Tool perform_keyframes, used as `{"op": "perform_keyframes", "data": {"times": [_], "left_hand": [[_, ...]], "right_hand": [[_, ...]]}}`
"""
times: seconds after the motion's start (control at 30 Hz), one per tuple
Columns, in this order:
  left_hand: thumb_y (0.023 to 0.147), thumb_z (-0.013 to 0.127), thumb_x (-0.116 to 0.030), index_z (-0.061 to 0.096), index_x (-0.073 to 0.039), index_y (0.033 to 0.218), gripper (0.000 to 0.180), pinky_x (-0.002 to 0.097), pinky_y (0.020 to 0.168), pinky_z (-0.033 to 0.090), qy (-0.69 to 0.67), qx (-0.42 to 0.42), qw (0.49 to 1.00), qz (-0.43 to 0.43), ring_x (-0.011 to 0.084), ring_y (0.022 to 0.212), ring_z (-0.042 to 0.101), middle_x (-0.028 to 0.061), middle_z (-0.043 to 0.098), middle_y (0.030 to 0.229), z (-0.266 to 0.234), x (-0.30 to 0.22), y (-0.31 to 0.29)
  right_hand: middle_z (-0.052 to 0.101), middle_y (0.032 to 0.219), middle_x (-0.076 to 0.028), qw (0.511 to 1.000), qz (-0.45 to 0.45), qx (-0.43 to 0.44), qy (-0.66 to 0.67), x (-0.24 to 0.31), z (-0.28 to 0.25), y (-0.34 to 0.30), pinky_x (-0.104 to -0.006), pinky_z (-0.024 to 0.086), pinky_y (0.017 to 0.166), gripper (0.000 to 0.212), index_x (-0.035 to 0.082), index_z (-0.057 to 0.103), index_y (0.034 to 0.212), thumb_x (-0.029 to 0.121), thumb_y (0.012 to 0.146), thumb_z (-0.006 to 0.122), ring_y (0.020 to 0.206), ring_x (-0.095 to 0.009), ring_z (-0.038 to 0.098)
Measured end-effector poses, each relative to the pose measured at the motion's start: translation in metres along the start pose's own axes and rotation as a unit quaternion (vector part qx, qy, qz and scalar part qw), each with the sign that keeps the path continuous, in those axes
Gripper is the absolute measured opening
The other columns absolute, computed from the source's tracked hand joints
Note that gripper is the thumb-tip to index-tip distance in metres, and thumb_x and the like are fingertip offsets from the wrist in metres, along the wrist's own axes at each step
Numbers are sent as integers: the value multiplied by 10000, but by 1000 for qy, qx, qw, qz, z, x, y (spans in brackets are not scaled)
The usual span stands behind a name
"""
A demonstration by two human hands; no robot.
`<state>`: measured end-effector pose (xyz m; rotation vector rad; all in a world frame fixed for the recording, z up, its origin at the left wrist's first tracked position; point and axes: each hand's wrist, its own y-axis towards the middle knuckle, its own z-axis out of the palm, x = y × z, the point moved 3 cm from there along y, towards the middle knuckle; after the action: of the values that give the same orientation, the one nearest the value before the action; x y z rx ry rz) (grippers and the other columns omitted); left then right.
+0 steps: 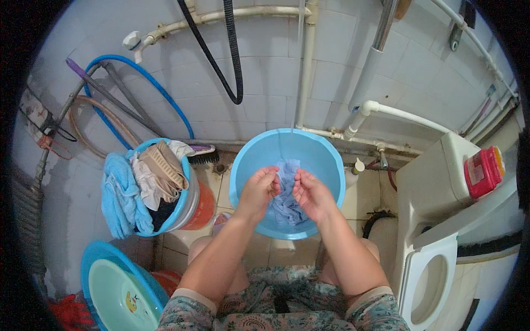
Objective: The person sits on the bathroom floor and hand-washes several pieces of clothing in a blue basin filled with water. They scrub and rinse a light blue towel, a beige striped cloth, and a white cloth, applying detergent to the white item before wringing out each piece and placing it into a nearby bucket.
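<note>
A round light-blue basin (326, 157) stands on the floor in front of me. Inside it is a crumpled grey-blue cloth (288, 205), which looks wet. My left hand (259, 190) and my right hand (313, 194) are over the basin's middle, a small gap apart. The fingers of both are curled in and closed at the cloth's upper part, one hand on each side of it. Just what lies between the fingertips is partly hidden. The lower part of the cloth spreads over the basin's bottom, below my hands.
A bucket (194, 201) heaped with clothes, including a light-blue towel (118, 187), stands left. Nested basins (95, 262) lean at lower left. A toilet (422, 193) with a red package (480, 174) on it stands right. Pipes (259, 11) and a blue hose (160, 88) run along the wall.
</note>
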<state>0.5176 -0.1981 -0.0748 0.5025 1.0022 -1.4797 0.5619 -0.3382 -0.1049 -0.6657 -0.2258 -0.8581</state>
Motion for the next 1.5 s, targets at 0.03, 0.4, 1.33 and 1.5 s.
{"op": "perform_keyframes", "data": {"times": [0.03,0.4,1.33,1.5], "left_hand": [[889,493,-208,514,-52,1030,211,220,663,437,-3,2,1000,-10,66,674,503,-9,528,790,0,3,2],[934,320,-353,467,-40,1178,423,276,794,455,-134,5,987,-88,166,972,565,77,580,1085,7,16,13],[860,554,-211,515,-104,1012,189,196,598,421,-101,-121,987,-14,52,659,501,-44,526,769,-13,2,4],[865,541,-213,515,-98,1007,185,197,595,415,-142,-117,983,-12,59,648,498,-36,521,767,-23,0,8]], "right_hand": [[574,895,-61,1000,1,-1,0,-1,-5,1,-235,494,652,176,23,491,1050,97,896,449,733,-127,555],[476,1228,-112,998,11,60,18,7,17,-12,-319,369,929,627,0,395,1245,488,926,165,1081,-194,472],[585,897,-10,986,-102,-101,-87,50,-23,3,-282,443,735,177,79,560,986,191,863,500,821,-130,548],[566,1058,-54,877,-65,-88,-467,17,-34,38,-362,387,897,256,77,545,1049,114,797,523,996,-191,509]]}}
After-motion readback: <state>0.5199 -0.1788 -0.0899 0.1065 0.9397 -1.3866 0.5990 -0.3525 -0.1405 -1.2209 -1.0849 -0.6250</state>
